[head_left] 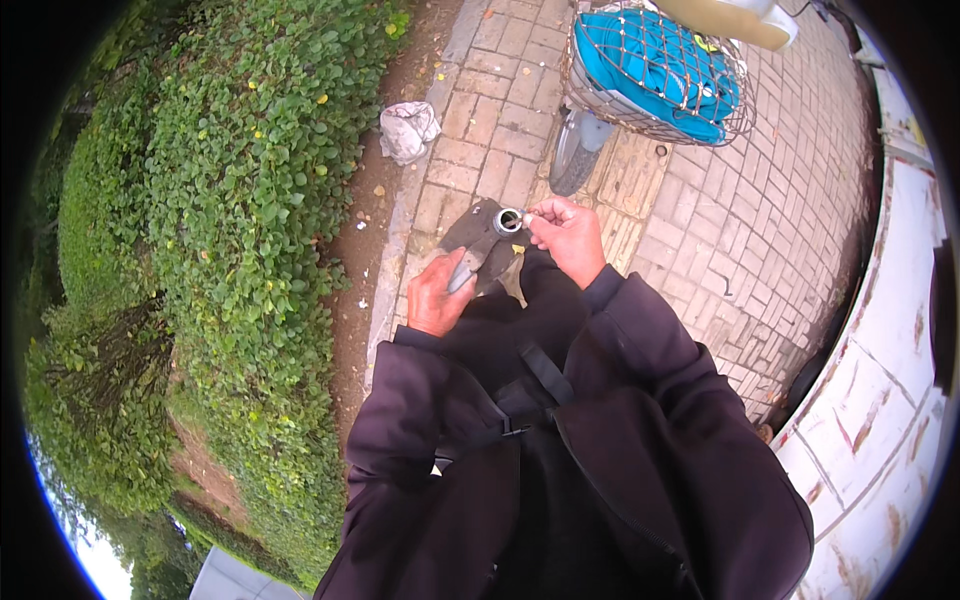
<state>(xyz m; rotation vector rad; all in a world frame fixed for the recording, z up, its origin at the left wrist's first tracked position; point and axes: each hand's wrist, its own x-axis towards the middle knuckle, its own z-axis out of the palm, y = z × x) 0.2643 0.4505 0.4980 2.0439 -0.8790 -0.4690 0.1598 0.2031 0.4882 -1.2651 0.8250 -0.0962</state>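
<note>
My right hand [565, 238] pinches a small pale piece [527, 220] at the rim of a round, silvery metal piece [506, 221] with a dark opening. My left hand [438, 292], lower and to the left, is closed on a grey, elongated object [461, 272] that is partly hidden by the fingers. Dark grey-brown shapes [478, 225] lie under and around the metal piece; I cannot make out what they are. A small yellow leaf [518, 249] shows just below it. My dark-clad legs are beneath both hands.
A bicycle wheel [572, 170] and a wire basket holding teal fabric [650, 75] stand ahead on brick paving [720, 230]. A crumpled pale bundle [408, 130] lies beside a dirt strip and green hedge [240, 250]. A worn white metal surface [880, 330] curves along the right.
</note>
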